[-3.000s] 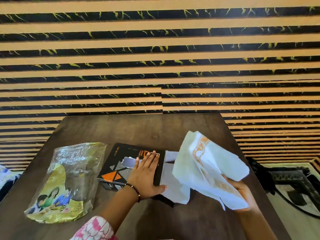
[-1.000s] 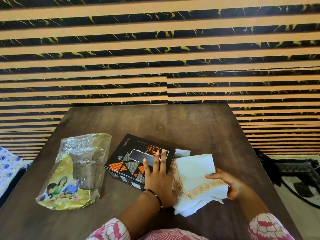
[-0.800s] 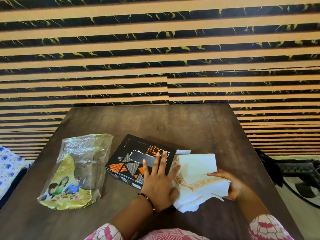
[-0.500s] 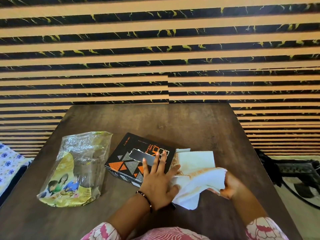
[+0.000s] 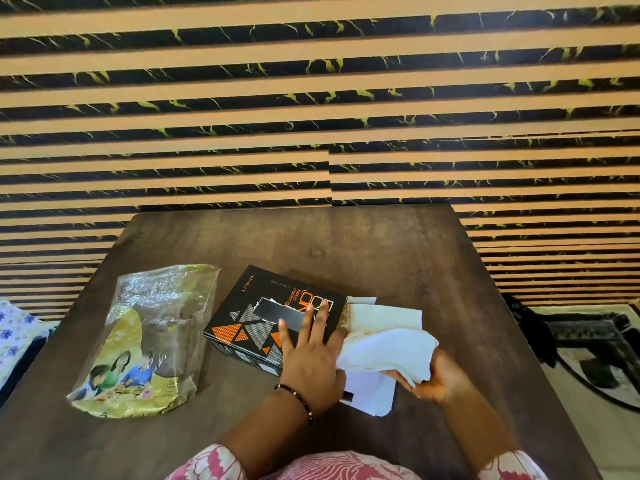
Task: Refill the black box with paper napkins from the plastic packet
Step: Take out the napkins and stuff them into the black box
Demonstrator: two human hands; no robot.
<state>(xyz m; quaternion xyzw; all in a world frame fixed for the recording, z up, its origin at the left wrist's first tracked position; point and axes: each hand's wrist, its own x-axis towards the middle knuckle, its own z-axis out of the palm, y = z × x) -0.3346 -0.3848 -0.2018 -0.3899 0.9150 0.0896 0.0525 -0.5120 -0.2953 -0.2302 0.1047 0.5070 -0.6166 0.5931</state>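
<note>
The black box (image 5: pixel 263 310) with orange and grey triangles lies flat in the middle of the brown table (image 5: pixel 346 244), its right end flap open. My left hand (image 5: pixel 308 358) presses flat on the box top, fingers spread. A stack of white paper napkins (image 5: pixel 384 341) with an orange printed border sticks out of the box's open right end. My right hand (image 5: pixel 433 379) grips the near right edge of the stack, which is bent upward. The clear and yellow plastic packet (image 5: pixel 145 341) lies to the left of the box and looks nearly empty.
A striped tan and black wall stands right behind the table's far edge. A dark patterned rug (image 5: pixel 588 348) lies on the floor to the right. A floral cloth (image 5: pixel 14 327) shows at the left edge. A white box flap (image 5: pixel 370 393) rests on the table under the napkins.
Three seconds ago my right hand held the napkins loose in the air. It has since laid them at the box's open end and now bends the stack's near edge upward. The left hand stays on the box.
</note>
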